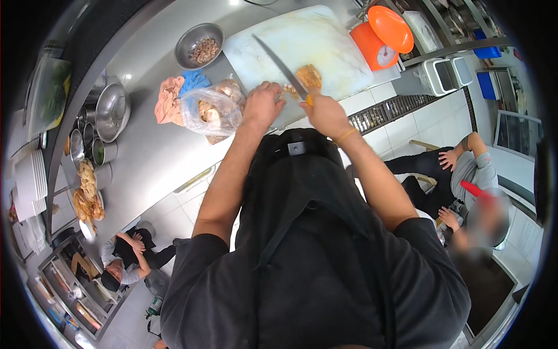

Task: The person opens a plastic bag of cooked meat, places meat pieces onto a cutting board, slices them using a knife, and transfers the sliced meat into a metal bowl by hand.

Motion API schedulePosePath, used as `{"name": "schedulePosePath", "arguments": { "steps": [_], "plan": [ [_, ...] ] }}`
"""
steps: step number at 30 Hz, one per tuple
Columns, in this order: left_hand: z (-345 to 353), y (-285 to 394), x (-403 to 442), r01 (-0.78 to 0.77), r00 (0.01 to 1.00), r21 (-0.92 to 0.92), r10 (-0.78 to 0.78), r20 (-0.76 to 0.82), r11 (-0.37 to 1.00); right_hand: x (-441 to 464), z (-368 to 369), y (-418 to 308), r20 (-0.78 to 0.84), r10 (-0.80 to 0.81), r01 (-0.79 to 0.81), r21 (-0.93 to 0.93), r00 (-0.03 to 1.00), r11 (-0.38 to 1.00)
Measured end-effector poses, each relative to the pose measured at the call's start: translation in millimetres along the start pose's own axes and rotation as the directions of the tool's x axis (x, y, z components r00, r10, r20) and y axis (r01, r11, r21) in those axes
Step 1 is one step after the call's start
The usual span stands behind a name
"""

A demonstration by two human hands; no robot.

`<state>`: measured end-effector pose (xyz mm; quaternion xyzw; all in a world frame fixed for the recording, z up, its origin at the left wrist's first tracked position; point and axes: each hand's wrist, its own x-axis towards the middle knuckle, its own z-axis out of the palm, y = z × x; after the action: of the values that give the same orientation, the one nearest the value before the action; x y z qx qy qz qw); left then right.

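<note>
Steel counter (148,160), cutting board (340,46).
Our right hand (326,116) grips knife (282,68), brown food (310,75) beyond its fingers; left hand (263,105), fingers curled beside chopped pieces (289,89), hold unclear.

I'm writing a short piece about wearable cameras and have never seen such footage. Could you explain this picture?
There is no machine here, just a person's two bare hands. The single view comes from a camera worn on that person's head, looking forward and down.

The right hand holds a knife over a white cutting board. The left hand is at the board's near edge, beside small chopped pieces; whether its fingers grip anything is hard to tell. A larger brown piece of food lies on the board.

Left of the board, on the metal counter, are a metal bowl of chopped food and a clear plastic bag with food inside. To the right is an orange scale. Other people are nearby.
</note>
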<state>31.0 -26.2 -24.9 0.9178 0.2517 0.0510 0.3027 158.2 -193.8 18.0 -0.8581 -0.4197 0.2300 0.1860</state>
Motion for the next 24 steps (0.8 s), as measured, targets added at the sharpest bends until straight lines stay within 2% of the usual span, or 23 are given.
{"name": "schedulePosePath", "arguments": {
  "steps": [2,5,8,11,14,17,20,24],
  "plan": [
    [-8.5,14.5,1.7,-0.078,0.996,0.061,0.08,-0.036,0.995,-10.2,-15.1,18.0,-0.038,0.059,-0.06,-0.03,0.998,0.998],
    [-3.5,26.6,26.2,-0.205,0.978,0.074,0.201,0.051,0.976,-15.2,-30.0,48.4,-0.066,0.139,-0.142,-0.047,0.988,0.989],
    [13.6,35.5,57.7,-0.413,0.911,0.206,0.399,0.107,0.887,-11.2,-31.3,72.0,-0.097,0.177,-0.181,-0.032,0.979,0.983],
    [12.0,50.7,76.8,-0.483,0.867,0.303,0.401,0.297,0.821,-8.0,-37.1,77.8,-0.097,0.193,-0.197,-0.036,0.976,0.98],
    [9.3,51.5,94.9,-0.576,0.783,0.263,0.43,0.449,0.774,1.6,-30.1,87.9,-0.096,0.168,-0.17,-0.008,0.981,0.985],
    [6.4,51.6,107.8,-0.523,0.79,0.194,0.388,0.475,0.83,5.4,-28.0,90.4,-0.072,0.157,-0.157,0.004,0.985,0.988],
    [10.4,52.1,106.1,-0.503,0.817,0.191,0.391,0.424,0.843,2.6,-27.9,91.6,-0.072,0.131,-0.131,0.009,0.989,0.991],
    [20.7,50.6,97.9,-0.399,0.905,0.219,0.343,0.253,0.891,0.7,-28.4,96.3,-0.081,0.139,-0.141,-0.021,0.987,0.99]
  ]
}}
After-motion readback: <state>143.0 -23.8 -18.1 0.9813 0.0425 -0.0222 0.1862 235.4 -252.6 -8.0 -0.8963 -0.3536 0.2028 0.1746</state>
